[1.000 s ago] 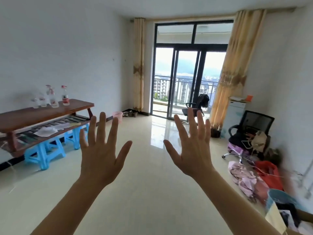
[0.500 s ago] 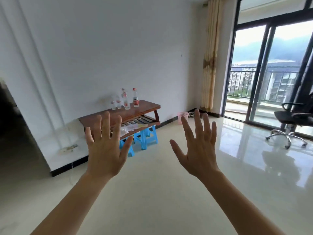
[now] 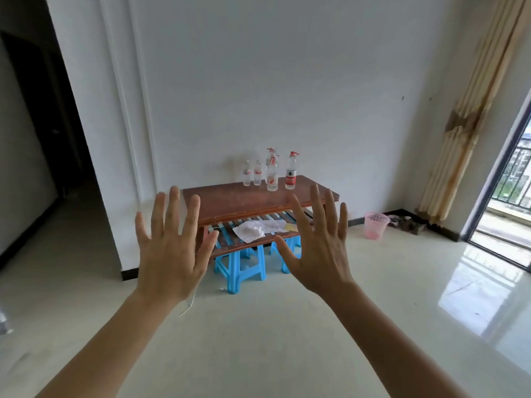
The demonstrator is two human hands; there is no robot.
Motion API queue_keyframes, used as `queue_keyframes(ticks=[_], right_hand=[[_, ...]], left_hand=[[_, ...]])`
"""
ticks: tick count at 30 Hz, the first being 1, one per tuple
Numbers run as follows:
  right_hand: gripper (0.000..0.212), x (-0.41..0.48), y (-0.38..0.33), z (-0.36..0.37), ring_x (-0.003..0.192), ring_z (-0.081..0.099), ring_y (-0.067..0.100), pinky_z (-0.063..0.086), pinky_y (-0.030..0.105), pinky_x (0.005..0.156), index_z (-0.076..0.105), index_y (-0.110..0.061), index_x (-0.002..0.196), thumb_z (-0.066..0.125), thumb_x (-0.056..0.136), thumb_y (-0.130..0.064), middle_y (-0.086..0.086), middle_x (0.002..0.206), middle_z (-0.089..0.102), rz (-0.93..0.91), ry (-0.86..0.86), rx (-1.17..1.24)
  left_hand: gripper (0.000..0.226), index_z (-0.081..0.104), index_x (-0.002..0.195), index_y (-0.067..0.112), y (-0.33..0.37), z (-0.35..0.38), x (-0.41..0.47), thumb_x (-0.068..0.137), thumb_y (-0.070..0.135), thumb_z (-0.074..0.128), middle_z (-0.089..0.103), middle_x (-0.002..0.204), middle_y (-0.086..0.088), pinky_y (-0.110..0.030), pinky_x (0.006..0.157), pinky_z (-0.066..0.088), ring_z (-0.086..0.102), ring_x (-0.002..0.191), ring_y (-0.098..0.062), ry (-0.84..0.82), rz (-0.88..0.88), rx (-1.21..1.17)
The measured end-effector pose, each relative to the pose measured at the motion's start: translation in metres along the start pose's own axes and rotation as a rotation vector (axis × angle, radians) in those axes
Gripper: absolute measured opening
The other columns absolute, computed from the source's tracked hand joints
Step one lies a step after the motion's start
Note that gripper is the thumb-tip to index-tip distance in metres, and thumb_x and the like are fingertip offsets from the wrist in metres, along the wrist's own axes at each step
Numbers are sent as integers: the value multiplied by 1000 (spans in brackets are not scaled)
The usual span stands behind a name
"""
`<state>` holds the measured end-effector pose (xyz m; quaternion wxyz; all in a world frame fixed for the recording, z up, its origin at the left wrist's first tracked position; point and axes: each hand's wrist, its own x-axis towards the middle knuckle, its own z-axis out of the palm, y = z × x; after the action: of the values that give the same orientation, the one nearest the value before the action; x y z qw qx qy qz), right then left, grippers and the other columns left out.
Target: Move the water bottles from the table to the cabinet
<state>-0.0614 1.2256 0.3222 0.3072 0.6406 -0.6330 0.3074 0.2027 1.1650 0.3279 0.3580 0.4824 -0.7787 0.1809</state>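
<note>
White wall (image 3: 287, 81) and pale glossy floor (image 3: 258, 340) make up the room; a dark doorway (image 3: 34, 139) opens at far left and a glazed balcony door (image 3: 514, 173) is cut off by the right edge, with a beige curtain (image 3: 465, 124) hanging beside it. Against the wall stands a brown wooden table (image 3: 244, 201) with a slatted lower shelf (image 3: 230, 239); blue plastic stools (image 3: 240, 268) sit beneath it. Water bottles (image 3: 271, 173) stand upright in a cluster on the far side of the tabletop; the exact count is unclear, as some overlap. White paper or cloth (image 3: 253, 229) lies on the shelf; its nature cannot be made out. A pink mesh bin (image 3: 375, 225) stands on the floor right of the table, shoes indistinct behind it.

Left hand (image 3: 172, 248) and right hand (image 3: 319, 248) are raised, backs to the camera, fingers spread wide, holding nothing. They cover the table's left end and part of its front edge. No cabinet is identifiable.
</note>
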Motion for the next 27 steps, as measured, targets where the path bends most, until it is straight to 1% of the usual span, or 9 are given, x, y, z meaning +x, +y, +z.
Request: queue_keyframes(ticks=[2, 5, 8, 10, 13, 16, 20, 24, 27], right_hand=[[78, 36, 19, 44, 159, -4, 34, 5, 62, 125, 19, -26, 164, 45, 98, -61, 11, 172, -1, 22, -10, -6], [75, 76, 59, 88, 159, -2, 35, 4, 60, 126, 17, -28, 164, 37, 100, -62, 12, 172, 0, 30, 1, -63], [75, 108, 111, 129, 158, 0, 36, 1, 57, 127, 12, -30, 163, 47, 100, -54, 12, 172, 2, 86, 48, -84], [76, 122, 135, 146, 158, 2, 37, -1, 54, 127, 14, -29, 162, 49, 99, -52, 12, 172, 4, 119, 82, -96], [75, 151, 194, 212, 158, 2, 37, -2, 53, 127, 19, -26, 162, 50, 99, -52, 13, 172, 5, 147, 84, -115], [75, 180, 253, 282, 158, 2, 37, -1, 54, 127, 18, -26, 162, 48, 100, -53, 14, 172, 5, 170, 72, -107], [73, 241, 324, 368, 158, 3, 38, 3, 58, 126, 21, -25, 162, 42, 100, -58, 14, 171, 5, 180, 32, -95], [73, 330, 370, 444, 158, 3, 37, 7, 63, 125, 25, -23, 163, 33, 101, -62, 14, 171, 8, 152, -29, -41], [74, 381, 382, 500, 158, 0, 35, 7, 63, 125, 19, -25, 164, 28, 102, -64, 13, 172, 5, 152, -74, -3]], left_hand=[[72, 26, 159, 15, -10, 49, 50, 101, 58, 22, 11, 168, -16, -68, 116, 16, 11, 155, -36, -36, -14, -12], [74, 25, 159, 14, -11, 109, 118, 101, 61, 19, 10, 168, -17, -69, 116, 17, 10, 155, -37, -82, 11, -22], [74, 22, 160, 15, 1, 173, 184, 102, 61, 18, 9, 168, -18, -69, 116, 16, 10, 154, -37, -91, 72, -55], [73, 20, 160, 16, 11, 205, 211, 102, 60, 21, 7, 168, -17, -69, 116, 16, 8, 155, -37, -85, 88, -74], [73, 17, 161, 17, 32, 291, 265, 102, 59, 24, 5, 168, -16, -68, 117, 13, 6, 155, -36, -111, 160, -76], [74, 14, 162, 18, 50, 368, 316, 102, 61, 22, 1, 169, -15, -66, 118, 10, 1, 156, -33, -126, 180, -66], [75, 14, 162, 20, 63, 447, 388, 102, 64, 12, 0, 169, -14, -68, 119, 14, 2, 156, -33, -185, 147, -33], [74, 14, 162, 19, 50, 511, 453, 102, 63, 18, 1, 169, -14, -67, 119, 14, 3, 156, -33, -187, 119, 25], [74, 16, 161, 18, 30, 556, 489, 102, 63, 19, 3, 169, -15, -67, 119, 15, 5, 156, -34, -217, 49, 38]])
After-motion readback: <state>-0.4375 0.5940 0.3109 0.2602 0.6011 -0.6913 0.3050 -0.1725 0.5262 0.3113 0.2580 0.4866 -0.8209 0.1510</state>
